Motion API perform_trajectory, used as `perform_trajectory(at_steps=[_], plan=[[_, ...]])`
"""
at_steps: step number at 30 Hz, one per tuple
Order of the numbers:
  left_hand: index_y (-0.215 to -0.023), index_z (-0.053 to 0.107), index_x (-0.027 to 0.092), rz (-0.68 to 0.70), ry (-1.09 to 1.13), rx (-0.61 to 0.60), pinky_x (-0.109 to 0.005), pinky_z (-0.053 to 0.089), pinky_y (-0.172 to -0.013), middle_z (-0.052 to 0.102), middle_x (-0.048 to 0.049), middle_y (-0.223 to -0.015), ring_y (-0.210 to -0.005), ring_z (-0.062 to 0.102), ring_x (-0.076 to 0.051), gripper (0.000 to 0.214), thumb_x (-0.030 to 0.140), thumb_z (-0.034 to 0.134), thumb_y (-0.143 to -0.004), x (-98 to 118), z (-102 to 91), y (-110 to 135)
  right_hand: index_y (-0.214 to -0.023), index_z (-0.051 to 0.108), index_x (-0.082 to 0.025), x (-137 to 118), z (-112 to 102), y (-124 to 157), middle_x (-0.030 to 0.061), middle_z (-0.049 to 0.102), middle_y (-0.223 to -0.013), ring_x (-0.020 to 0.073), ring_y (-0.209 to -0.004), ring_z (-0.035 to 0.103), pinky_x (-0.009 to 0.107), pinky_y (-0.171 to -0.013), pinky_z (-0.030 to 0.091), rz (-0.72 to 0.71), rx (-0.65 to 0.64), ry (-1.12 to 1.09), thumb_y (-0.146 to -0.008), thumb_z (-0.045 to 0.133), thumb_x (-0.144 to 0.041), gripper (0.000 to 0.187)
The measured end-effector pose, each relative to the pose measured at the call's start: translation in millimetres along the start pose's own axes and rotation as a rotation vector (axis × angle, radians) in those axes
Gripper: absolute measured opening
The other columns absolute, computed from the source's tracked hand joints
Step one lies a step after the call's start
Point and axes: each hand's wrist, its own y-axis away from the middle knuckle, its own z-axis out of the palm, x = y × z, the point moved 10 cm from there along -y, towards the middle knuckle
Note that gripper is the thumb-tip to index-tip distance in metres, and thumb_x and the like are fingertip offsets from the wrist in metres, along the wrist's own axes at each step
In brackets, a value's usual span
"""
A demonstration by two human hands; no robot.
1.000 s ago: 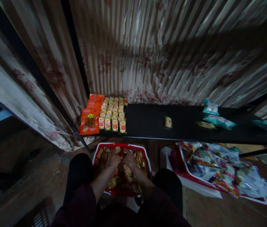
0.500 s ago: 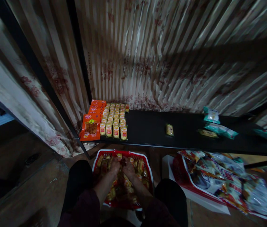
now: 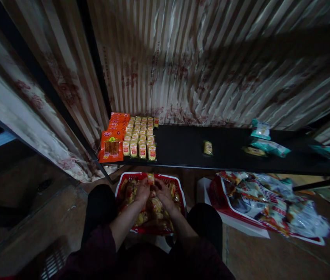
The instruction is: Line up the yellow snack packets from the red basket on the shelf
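Over a red basket (image 3: 183, 198) with a white rim, both my hands meet at a small yellow packaged cake (image 3: 150, 178). My left hand (image 3: 143, 190) grips it from the left, with fingers curled. My right hand (image 3: 163, 193) has its fingertips closed on the cake's right side, though dim light blurs the exact contact. Many similar wrapped cakes (image 3: 157, 205) fill the basket beneath my wrists. On the black shelf (image 3: 179, 146) ahead, tight rows of the same cakes (image 3: 142, 151) stand upright beside orange snack packets (image 3: 111, 147).
One single cake (image 3: 208, 147) lies mid-shelf. Teal packets (image 3: 271, 147) lie farther right. A second red basket (image 3: 219, 194) with bagged snacks is on the floor at right. A dark shelf post (image 3: 93, 54) rises at left, before a striped curtain (image 3: 182, 70).
My hands have lifted slightly from among the cakes, and a packaged cake now shows between my fingertips. The camera view has tilted down slightly.
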Motion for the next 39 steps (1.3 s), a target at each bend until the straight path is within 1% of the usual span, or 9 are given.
perform_trajectory(at_steps=[4, 8, 13, 19, 25, 30, 32, 37, 39], plan=[[-0.089, 0.069, 0.019, 0.016, -0.017, 0.014, -0.034, 0.046, -0.092, 0.071, -0.0061, -0.091, -0.09, 0.064, -0.019, 0.031, 0.002, 0.052, -0.07, 15, 1.7, 17, -0.105, 0.068, -0.024, -16, -7, 9, 0.0056, 0.072, -0.097, 0.0237, -0.089, 0.067, 0.04, -0.083, 0.052, 0.022, 0.06, -0.06, -0.071, 0.067, -0.046, 0.04], [-0.093, 0.069, 0.019, 0.099, -0.007, 0.021, -0.035, 0.044, -0.097, 0.07, -0.0076, -0.105, -0.099, 0.063, -0.019, 0.029, 0.005, 0.054, -0.072, 36, 3.8, 32, -0.105, 0.069, -0.025, -36, -11, 19, 0.0049, 0.072, -0.097, 0.0226, -0.089, 0.066, 0.04, -0.086, 0.051, 0.042, 0.082, -0.141, -0.072, 0.068, -0.048, 0.04], [-0.102, 0.067, 0.02, 0.196, -0.073, -0.007, -0.037, 0.041, -0.1, 0.069, -0.0083, -0.11, -0.105, 0.061, -0.021, 0.033, 0.008, 0.056, -0.074, 62, 11.1, 46, -0.107, 0.069, -0.025, -57, -18, 26, 0.0048, 0.07, -0.107, 0.0234, -0.097, 0.064, 0.041, -0.093, 0.048, 0.019, 0.152, -0.294, -0.066, 0.075, -0.045, 0.046], [-0.108, 0.063, 0.019, 0.298, -0.16, -0.034, -0.037, 0.044, -0.096, 0.067, -0.0092, -0.112, -0.101, 0.061, -0.02, 0.034, 0.012, 0.053, -0.077, 85, 24.8, 52, -0.11, 0.066, -0.026, -70, -17, 25, 0.0036, 0.07, -0.108, 0.0231, -0.101, 0.063, 0.039, -0.094, 0.047, -0.001, 0.126, -0.381, -0.067, 0.075, -0.042, 0.047], [-0.109, 0.062, 0.018, 0.315, -0.191, -0.013, -0.036, 0.045, -0.095, 0.067, -0.0099, -0.113, -0.103, 0.061, -0.02, 0.031, 0.015, 0.052, -0.08, 91, 26.3, 51, -0.109, 0.066, -0.029, -71, -18, 25, 0.0005, 0.071, -0.108, 0.0222, -0.103, 0.064, 0.035, -0.091, 0.049, 0.036, 0.151, -0.449, -0.068, 0.076, -0.037, 0.043], [-0.106, 0.062, 0.019, 0.32, -0.215, -0.016, -0.034, 0.045, -0.092, 0.068, -0.0081, -0.109, -0.099, 0.062, -0.019, 0.03, 0.012, 0.049, -0.079, 94, 25.4, 50, -0.121, 0.06, -0.031, -73, -8, 29, 0.0015, 0.071, -0.107, 0.0217, -0.087, 0.068, 0.031, -0.07, 0.053, 0.103, 0.097, -0.517, -0.07, 0.074, -0.039, 0.054], [-0.105, 0.062, 0.019, 0.316, -0.205, -0.033, -0.033, 0.046, -0.09, 0.068, -0.0076, -0.108, -0.097, 0.062, -0.018, 0.031, 0.011, 0.048, -0.079, 95, 26.2, 50, -0.124, 0.057, -0.032, -73, -6, 29, 0.0012, 0.071, -0.106, 0.0212, -0.084, 0.068, 0.03, -0.065, 0.053, 0.116, 0.087, -0.531, -0.07, 0.074, -0.04, 0.057], [-0.1, 0.065, 0.02, 0.289, -0.141, -0.002, -0.032, 0.045, -0.088, 0.069, -0.0066, -0.102, -0.093, 0.062, -0.019, 0.029, 0.009, 0.051, -0.076, 95, 21.9, 50, -0.125, 0.057, -0.031, -79, -4, 29, 0.002, 0.071, -0.11, 0.0232, -0.094, 0.067, 0.034, -0.079, 0.053, 0.065, 0.085, -0.507, -0.069, 0.073, -0.042, 0.059], [-0.097, 0.066, 0.02, 0.284, -0.094, 0.002, -0.031, 0.045, -0.088, 0.07, -0.0061, -0.1, -0.092, 0.062, -0.019, 0.027, 0.009, 0.054, -0.075, 95, 21.2, 50, -0.125, 0.058, -0.031, -78, -5, 29, 0.0029, 0.071, -0.111, 0.0243, -0.094, 0.068, 0.037, -0.079, 0.054, 0.057, 0.091, -0.446, -0.071, 0.071, -0.045, 0.058]])
